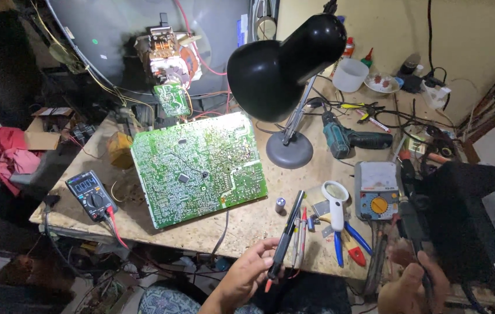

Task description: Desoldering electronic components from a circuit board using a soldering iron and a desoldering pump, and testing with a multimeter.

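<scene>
Your left hand (247, 273) is closed around a slim black probe-like tool (285, 235), which slants up over the near edge of the workbench (247, 224), just right of the large green circuit board (198, 168). Your right hand (413, 288), well apart from the left, grips a dark pen-shaped tool (413, 224) below the analog meter (377, 191), with the black desk lamp (285, 58) beyond

Chipboard workbench (247, 224) (cluttered); green circuit board (198, 167), digital multimeter (92, 195), black desk lamp (287, 70), cordless drill (352, 139) lie on it.
</scene>
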